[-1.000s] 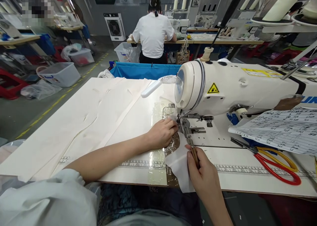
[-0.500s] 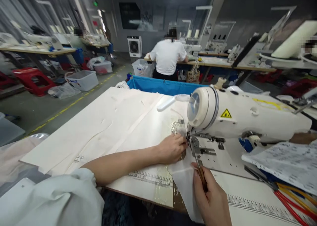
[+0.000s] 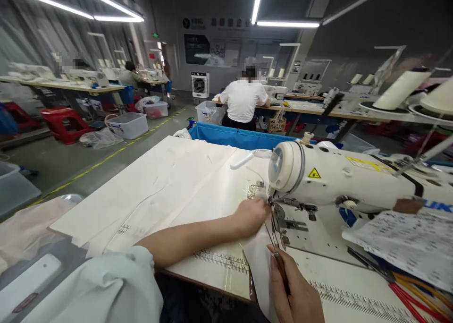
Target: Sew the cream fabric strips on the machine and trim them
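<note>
My left hand point(image 3: 252, 215), a little smeared by motion, is closed at the needle area of the white sewing machine point(image 3: 314, 169), with its fingertips hidden. A sheer white fabric point(image 3: 260, 266) runs from under it towards the front edge of the table. My right hand point(image 3: 295, 287) is wrapped round the brownish handles of small scissors point(image 3: 276, 253). Their thin metal blades are apart and point up to the machine's needle, just right of my left hand.
Ruler markings point(image 3: 221, 260) run along the front of the white tabletop point(image 3: 152, 186). At right lie red- and orange-handled tools point(image 3: 406, 285) and patterned cloth point(image 3: 396, 238). A blue bin point(image 3: 240, 136) stands behind the table. Farther back, a person in white point(image 3: 243, 101) sits at another machine.
The camera view has tilted up, so the scene sits lower. The scissors' blades have spread apart. My left hand stays beside the needle area and is now blurred.
</note>
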{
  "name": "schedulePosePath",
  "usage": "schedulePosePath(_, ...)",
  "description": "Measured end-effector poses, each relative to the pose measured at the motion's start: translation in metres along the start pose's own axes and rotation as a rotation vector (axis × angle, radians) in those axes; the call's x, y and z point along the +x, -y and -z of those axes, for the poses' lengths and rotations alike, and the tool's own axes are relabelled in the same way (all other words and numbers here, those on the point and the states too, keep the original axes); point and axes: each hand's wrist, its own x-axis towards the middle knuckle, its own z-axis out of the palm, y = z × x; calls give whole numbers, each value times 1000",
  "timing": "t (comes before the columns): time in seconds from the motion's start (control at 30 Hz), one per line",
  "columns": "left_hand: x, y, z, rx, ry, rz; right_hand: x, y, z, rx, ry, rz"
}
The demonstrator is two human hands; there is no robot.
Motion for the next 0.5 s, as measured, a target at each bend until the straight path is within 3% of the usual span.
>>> schedulePosePath(0.17,-2,19,0,-400,-62,92,-7,-16,-5,-215,-69,-103)
schedulePosePath(0.5,-2,25,1,-705,-88,171,19,-12,-13,-430,-165,-13)
